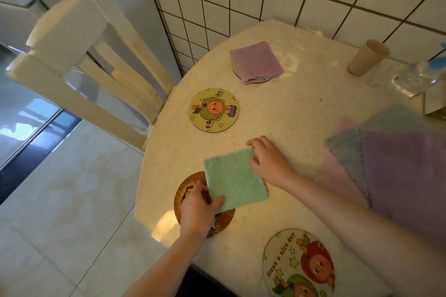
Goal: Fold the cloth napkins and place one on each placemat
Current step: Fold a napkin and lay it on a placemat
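Observation:
A folded green napkin (235, 179) lies partly over a round brown placemat (187, 191) near the table's left edge. My left hand (198, 210) pinches its near left corner, thumb on top. My right hand (268, 161) grips its far right edge. A folded purple napkin (255, 61) rests on a round placemat (259, 79) at the back. A yellow cartoon placemat (213, 109) lies bare in the middle. Another cartoon placemat (299, 265) reading "Have a nice day" lies bare at the front. Unfolded napkins, purple (405, 176), blue-grey (350, 149) and pink (335, 181), are piled at the right.
A beige cup (368, 58) and a clear plastic bottle (417, 77) stand at the back right by the tiled wall. A cream wooden chair (79, 60) stands at the table's left. The table (301, 108) has a pale patterned cover.

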`<state>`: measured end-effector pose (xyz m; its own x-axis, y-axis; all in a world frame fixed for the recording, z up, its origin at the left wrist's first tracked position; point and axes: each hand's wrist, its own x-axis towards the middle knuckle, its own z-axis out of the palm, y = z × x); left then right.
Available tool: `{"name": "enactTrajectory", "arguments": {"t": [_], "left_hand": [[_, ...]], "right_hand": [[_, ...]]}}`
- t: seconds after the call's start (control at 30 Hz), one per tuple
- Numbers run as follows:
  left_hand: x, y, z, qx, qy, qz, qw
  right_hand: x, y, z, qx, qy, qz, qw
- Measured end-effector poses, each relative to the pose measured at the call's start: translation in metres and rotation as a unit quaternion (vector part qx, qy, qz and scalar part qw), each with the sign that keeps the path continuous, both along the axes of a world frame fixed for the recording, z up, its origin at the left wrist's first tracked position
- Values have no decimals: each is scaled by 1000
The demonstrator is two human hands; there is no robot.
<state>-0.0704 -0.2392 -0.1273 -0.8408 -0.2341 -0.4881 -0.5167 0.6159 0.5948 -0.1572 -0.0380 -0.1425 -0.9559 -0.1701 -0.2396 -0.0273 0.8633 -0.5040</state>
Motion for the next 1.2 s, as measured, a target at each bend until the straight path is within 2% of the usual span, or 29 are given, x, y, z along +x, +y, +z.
{"name": "enactTrajectory", "arguments": {"t": [0.23, 0.37, 0.47, 0.53, 0.63, 0.7, 0.77, 0.83, 1.0, 1.2], "left_hand": [[7, 8, -12, -42, -24, -3, 999], [-4, 10, -13, -61, -74, 7, 995], [-14, 5, -17, -20, -129, 3, 991], [-18, 2, -18, 21, -136, -16, 990], [-24, -7, -15, 104, -145, -13, 984], [-34, -19, -7, 186, -152, 12, 971], [-52, -34, -1, 274, -132, 48, 951], [-78, -50, 6, 350, -108, 91, 926], [-155, -78, 10, 374, -65, 107, 919], [-256, -80, 6, 374, -26, 82, 923]], "right_hand": [[-34, -6, -7, 110, -40, 181, 977], [-44, -11, 1, 140, -100, 194, 966], [-51, -16, 4, 167, -145, 186, 957], [-52, -17, 7, 156, -168, 182, 956], [-55, -11, 15, 76, -195, 147, 967], [-58, -6, 21, -45, -233, 65, 969], [-63, -1, 29, -166, -257, -25, 952], [-68, 3, 36, -228, -270, -84, 932], [-79, -1, 33, -323, -279, -169, 888], [-100, -33, 18, -450, -245, -328, 794]]}}
